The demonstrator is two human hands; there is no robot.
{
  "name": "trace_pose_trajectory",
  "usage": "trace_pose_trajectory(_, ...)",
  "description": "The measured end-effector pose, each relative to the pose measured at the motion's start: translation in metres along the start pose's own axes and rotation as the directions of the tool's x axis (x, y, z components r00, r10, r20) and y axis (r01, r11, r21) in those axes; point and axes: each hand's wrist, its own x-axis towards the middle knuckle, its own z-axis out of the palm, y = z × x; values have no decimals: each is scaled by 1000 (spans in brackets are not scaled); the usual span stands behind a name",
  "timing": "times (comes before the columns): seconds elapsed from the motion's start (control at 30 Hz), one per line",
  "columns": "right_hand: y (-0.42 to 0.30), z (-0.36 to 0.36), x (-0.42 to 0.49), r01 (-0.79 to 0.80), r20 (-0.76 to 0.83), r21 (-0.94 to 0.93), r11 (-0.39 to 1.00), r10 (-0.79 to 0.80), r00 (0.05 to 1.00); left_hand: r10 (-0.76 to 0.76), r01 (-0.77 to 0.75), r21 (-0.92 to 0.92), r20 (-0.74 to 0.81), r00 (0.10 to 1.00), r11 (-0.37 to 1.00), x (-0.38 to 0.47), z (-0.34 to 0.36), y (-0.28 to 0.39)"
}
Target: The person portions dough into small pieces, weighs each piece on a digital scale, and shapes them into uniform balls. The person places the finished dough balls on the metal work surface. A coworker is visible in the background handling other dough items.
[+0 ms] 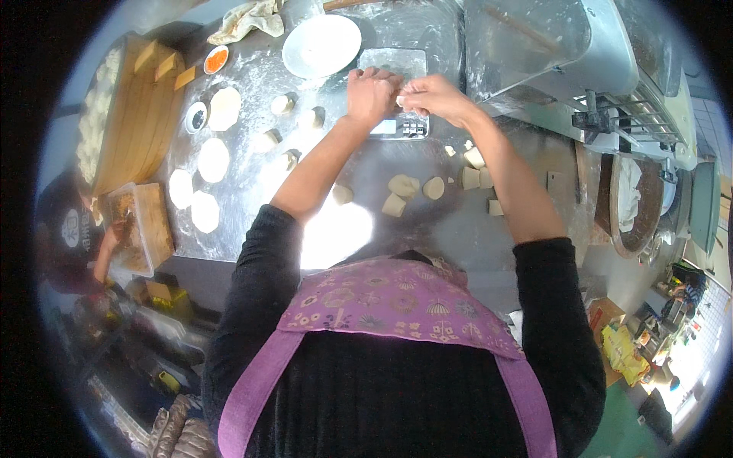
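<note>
Both of my hands are over a digital kitchen scale (393, 57), whose display faces me. My left hand (372, 96) has its fingers curled, and whatever lies under them is hidden. Beside it, my right hand (438, 100) pinches a small piece of dough (400, 101) between thumb and fingers. Cut dough pieces (433, 188) lie on the metal worktop (412, 229) nearer to me, with more dough chunks (471, 178) beneath my right forearm. Left of my left arm stand several small dough portions (282, 105). Several flattened dough rounds (213, 160) lie farther left.
A white plate (322, 46) stands behind the scale, near a crumpled cloth (246, 23). Small bowls hold orange bits (216, 59) and dark bits (198, 118). At left is a wooden tub (137, 114); a co-worker's hand (118, 230) reaches into a plastic container (150, 252). A machine (607, 51) stands right.
</note>
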Motion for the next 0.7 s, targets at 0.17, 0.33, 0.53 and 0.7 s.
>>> trace_pose_trajectory(0.17,56,-9,-64,-162,-428,-281,946,27,903,-156,92,-437,-112,981,895,-5,-7,-13)
trace_pose_trajectory(0.33,95,-3,-101,-173,-542,-572,802,-211,814,-259,218,-593,17,966,775,-11,-19,-25)
trace_pose_trajectory(0.53,79,13,-96,-157,-599,-484,861,-195,776,-253,228,-644,54,966,730,-8,-24,-14)
trace_pose_trajectory(0.7,59,29,-73,-8,-572,-414,910,-253,780,-219,187,-611,22,976,770,-2,-12,-5)
